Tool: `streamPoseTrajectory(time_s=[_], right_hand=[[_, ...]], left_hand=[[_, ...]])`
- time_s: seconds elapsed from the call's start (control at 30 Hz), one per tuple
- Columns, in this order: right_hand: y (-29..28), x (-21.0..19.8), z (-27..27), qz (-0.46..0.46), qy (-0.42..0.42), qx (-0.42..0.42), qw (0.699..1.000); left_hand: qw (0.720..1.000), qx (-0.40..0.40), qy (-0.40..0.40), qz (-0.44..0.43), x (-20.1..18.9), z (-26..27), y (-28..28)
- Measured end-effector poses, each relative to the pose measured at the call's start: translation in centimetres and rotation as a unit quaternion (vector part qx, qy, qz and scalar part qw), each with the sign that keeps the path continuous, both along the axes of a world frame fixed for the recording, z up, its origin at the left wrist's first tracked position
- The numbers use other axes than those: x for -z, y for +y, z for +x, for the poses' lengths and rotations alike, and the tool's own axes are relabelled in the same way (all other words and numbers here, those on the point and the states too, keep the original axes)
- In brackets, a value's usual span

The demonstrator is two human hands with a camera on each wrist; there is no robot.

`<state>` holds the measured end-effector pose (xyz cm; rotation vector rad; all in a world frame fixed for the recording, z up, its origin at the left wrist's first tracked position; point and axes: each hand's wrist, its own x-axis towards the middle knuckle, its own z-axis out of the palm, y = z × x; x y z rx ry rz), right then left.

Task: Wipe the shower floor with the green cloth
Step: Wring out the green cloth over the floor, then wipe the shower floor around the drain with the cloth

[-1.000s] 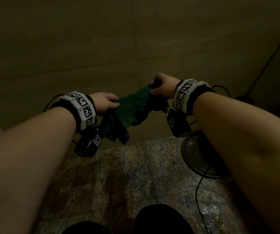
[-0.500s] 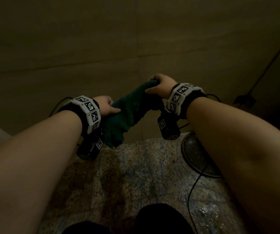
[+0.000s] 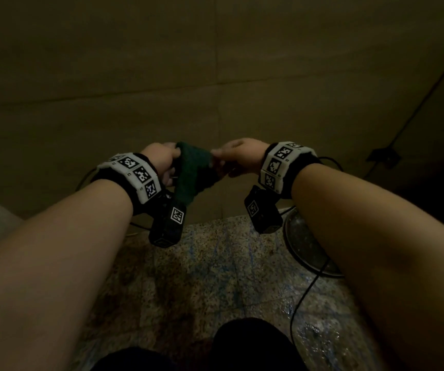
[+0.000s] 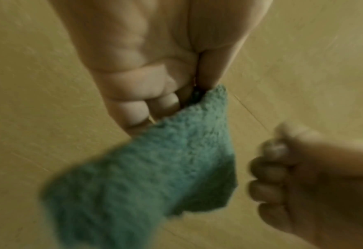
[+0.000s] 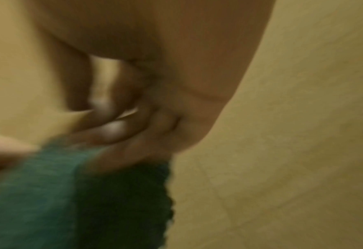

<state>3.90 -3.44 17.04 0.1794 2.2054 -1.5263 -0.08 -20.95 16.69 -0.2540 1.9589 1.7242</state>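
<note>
Both hands are raised in front of the tiled wall [image 3: 215, 62], close together, with the green cloth [image 3: 191, 174] between them. We note the left hand [image 3: 159, 162] pinching the cloth's upper corner between thumb and curled fingers [image 4: 133, 109]; the left wrist view shows this clearly. The right hand [image 3: 238, 156] has its fingers curled against the cloth's other upper edge; the right wrist view is blurred, but fingertips [image 5: 112, 129] press on the fabric there, so we record it as gripping. The cloth hangs down from the two hands, folded or bunched, its lower end near the left wrist camera [image 3: 167, 223]. It is held in the air, well above the speckled shower floor [image 3: 215, 277], not touching it.

On the floor, at right below the right forearm, lies a round metal basin [image 3: 304, 253], partly hidden. A black cable [image 3: 306, 287] runs over its rim and across the wet floor. Another dark cord [image 3: 416, 108] slants down the right wall.
</note>
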Motion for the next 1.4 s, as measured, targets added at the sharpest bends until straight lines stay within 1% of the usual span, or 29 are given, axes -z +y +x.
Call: streamPoseTrajectory(time_s=[0.07,0.13,0.2,0.27,0.37,0.47,0.53,0.6,0.67,0.73,0.8,0.83,0.87,0.9,0.97,1.0,1.03,1.1,1.2,1.27,1.3,1.33,1.37,1.4], right_hand=[[0.6,0.3,-0.3,0.055,0.036,0.043,0.997],[0.7,0.7,-0.4,0.097,0.033,0.047,0.994],[0.3,1.1,-0.3,0.109,0.016,0.031,0.993],[-0.2,1.7,-0.4,0.091,-0.011,0.031,0.995],[-1.3,2.5,-0.3,0.034,-0.036,0.095,0.994],[-2.0,2.8,0.0,0.011,-0.044,0.134,0.99],[-2.2,2.8,0.3,0.004,-0.044,0.155,0.987],[-2.3,3.0,0.6,-0.001,-0.041,0.187,0.982],[-2.3,3.5,1.0,0.031,-0.034,0.202,0.978],[-1.8,4.2,1.4,0.102,-0.031,0.201,0.974],[-0.6,5.3,1.9,0.155,-0.038,0.203,0.966],[0.2,6.1,2.2,0.168,-0.048,0.207,0.963],[1.2,7.1,2.6,0.176,-0.058,0.213,0.959],[2.1,8.2,3.0,0.186,-0.068,0.217,0.956],[4.5,10.8,3.4,0.206,-0.093,0.223,0.948],[5.8,12.7,3.7,0.212,-0.11,0.229,0.944],[6.6,13.8,3.9,0.213,-0.122,0.235,0.94],[8.1,16.8,4.1,0.19,-0.14,0.254,0.938],[9.6,21.3,3.1,0.164,-0.148,0.275,0.935],[9.8,24.5,2.5,0.168,-0.163,0.287,0.929],[9.7,26.4,2.0,0.19,-0.177,0.283,0.923],[9.6,28.1,1.8,0.231,-0.191,0.268,0.916],[9.4,29.8,1.5,0.284,-0.195,0.229,0.91],[9.1,31.5,1.2,0.327,-0.181,0.171,0.912]], left_hand=[[1.0,0.004,-0.003,0.014,0.1,0.1,-0.4],[1.0,0.01,-0.008,0.027,0.2,0.3,-0.8],[0.999,0.02,-0.015,0.033,0.3,0.3,-1.2],[0.998,0.026,-0.028,0.044,0.5,0.1,-1.8],[0.996,0.045,-0.048,0.062,1.1,-0.3,-2.8],[0.993,0.076,-0.056,0.07,1.7,-0.5,-3.2],[0.991,0.118,-0.045,0.047,2.0,-0.8,-3.1],[0.987,0.161,-0.017,0.005,2.5,-1.3,-2.7],[0.983,0.185,-0.007,-0.01,3.3,-1.8,-2.0],[0.979,0.202,0.007,-0.019,4.2,-1.8,-0.9],[0.97,0.235,0.01,-0.059,5.4,-1.5,0.3],[0.961,0.261,0.012,-0.096,6.3,-1.3,0.9],[0.944,0.295,0.025,-0.144,7.4,-1.2,1.4],[0.921,0.332,0.049,-0.2,8.9,-1.1,1.9],[0.857,0.401,0.107,-0.305,12.2,-1.2,3.2],[0.829,0.426,0.112,-0.345,14.5,-0.9,4.1],[0.806,0.446,0.109,-0.374,16.1,-0.9,4.5],[0.766,0.48,0.094,-0.416,20.1,-0.5,5.8],[0.725,0.502,0.077,-0.465,25.4,-0.7,7.5],[0.718,0.508,0.057,-0.473,27.8,-0.9,8.3],[0.715,0.506,0.048,-0.48,29.1,-1.1,8.7],[0.706,0.506,0.048,-0.494,30.3,-1.4,9.0],[0.691,0.506,0.052,-0.513,31.5,-1.7,9.4],[0.673,0.511,0.057,-0.531,32.6,-2.0,9.7]])
